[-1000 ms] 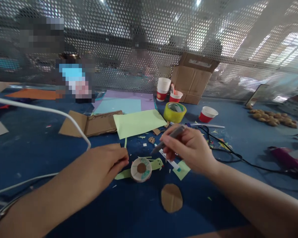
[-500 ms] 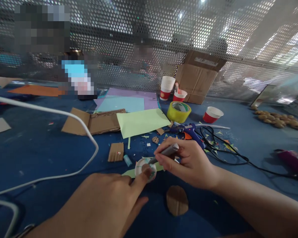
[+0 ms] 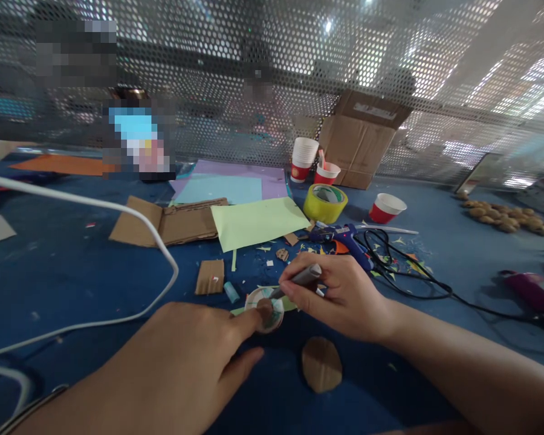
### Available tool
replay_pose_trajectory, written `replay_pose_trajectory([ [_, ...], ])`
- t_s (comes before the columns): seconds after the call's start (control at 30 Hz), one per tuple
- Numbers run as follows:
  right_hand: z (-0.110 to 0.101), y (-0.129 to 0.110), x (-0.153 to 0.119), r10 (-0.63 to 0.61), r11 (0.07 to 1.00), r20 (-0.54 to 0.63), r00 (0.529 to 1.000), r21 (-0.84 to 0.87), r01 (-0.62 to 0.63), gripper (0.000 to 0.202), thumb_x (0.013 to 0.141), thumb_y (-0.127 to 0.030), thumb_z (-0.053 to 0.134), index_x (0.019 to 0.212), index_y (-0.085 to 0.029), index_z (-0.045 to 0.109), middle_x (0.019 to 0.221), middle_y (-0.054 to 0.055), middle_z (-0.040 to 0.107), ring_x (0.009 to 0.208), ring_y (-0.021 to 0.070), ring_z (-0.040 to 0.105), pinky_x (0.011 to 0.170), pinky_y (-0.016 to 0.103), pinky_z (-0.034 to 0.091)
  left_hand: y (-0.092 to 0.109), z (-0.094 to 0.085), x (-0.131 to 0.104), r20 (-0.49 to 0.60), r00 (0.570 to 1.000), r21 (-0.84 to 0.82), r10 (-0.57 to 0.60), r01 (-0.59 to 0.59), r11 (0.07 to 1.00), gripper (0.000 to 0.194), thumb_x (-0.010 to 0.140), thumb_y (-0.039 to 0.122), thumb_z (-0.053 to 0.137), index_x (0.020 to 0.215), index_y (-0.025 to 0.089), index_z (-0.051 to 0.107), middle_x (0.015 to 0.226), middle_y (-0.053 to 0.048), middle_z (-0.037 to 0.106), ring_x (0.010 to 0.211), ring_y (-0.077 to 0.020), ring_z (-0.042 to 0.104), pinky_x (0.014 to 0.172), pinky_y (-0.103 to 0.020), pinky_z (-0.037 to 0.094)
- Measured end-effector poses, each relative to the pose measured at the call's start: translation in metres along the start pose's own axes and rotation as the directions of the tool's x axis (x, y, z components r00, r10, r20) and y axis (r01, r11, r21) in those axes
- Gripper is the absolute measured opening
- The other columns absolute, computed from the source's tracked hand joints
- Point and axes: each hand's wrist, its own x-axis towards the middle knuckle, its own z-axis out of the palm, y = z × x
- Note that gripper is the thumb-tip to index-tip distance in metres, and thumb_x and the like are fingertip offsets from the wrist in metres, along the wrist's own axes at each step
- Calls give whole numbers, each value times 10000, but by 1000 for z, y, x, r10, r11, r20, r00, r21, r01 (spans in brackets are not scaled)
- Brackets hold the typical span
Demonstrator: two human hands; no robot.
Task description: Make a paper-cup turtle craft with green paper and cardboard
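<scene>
My right hand (image 3: 333,293) is closed round a grey marker pen (image 3: 306,276), its tip down at a small round white piece (image 3: 277,317) like a paper cup's base, with teal marks. My left hand (image 3: 194,350) presses its index fingertip onto that white piece, thumb stretched out apart; its other fingers are mostly hidden. Something brownish and round shows at the fingertip; I cannot make it out. Beneath the white piece runs a light green paper strip (image 3: 291,303). A cardboard disc (image 3: 321,364) lies close by on the blue table, below my right hand.
A blue glue gun (image 3: 353,244) and its black cord lie beyond my right hand, near yellow tape (image 3: 325,203) and a red-white paper cup (image 3: 387,208). Green paper (image 3: 260,223) and folded cardboard (image 3: 188,222) lie ahead. A white cable (image 3: 161,241) loops at left.
My left hand has shifted slightly left and its thumb sits lower. The marker stays at the white piece; the whole view has moved a little.
</scene>
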Motion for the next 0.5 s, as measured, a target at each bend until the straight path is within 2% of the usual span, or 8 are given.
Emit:
replay_pose_trajectory([
  [0.13,-2,-5,0,-12,1000,5,1000,0,12,121,941,-284,603,878,-187,639,705,-16,609,595,97,529,572,223,433,-2,-3,3,26,1000,14,-13,12,1000,239,887,309,577,1042,309,759,699,-8,770,619,-212,733,543,-245,492],
  [0.23,-3,-8,-1,3,999,8,1000,37,-4,111,929,-264,611,849,-189,627,658,-28,589,556,92,515,532,216,418,-2,-6,6,59,998,33,-25,23,999,229,883,307,580,1007,307,772,695,-15,771,583,-212,717,487,-245,448],
  [0.33,-2,-9,-2,12,998,16,1000,66,-13,105,928,-256,613,855,-182,629,654,-28,588,545,87,518,520,211,416,-4,-10,9,63,998,-24,-30,31,999,218,879,302,570,927,292,783,687,-11,765,551,-190,693,458,-234,419],
  [0.43,0,-9,-2,17,996,31,999,88,-20,117,931,-261,619,860,-170,637,659,-23,594,543,85,525,518,209,413,-6,-13,10,63,998,-98,-29,35,995,253,886,283,531,897,295,783,688,14,754,587,-169,694,543,-224,468],
  [0.5,1,-9,-3,31,994,39,999,105,-35,130,933,-264,620,856,-162,640,657,-19,603,538,83,534,509,203,410,-8,-13,11,111,993,-111,-38,51,993,267,884,264,512,891,287,778,693,17,746,608,-163,693,579,-224,474],
])
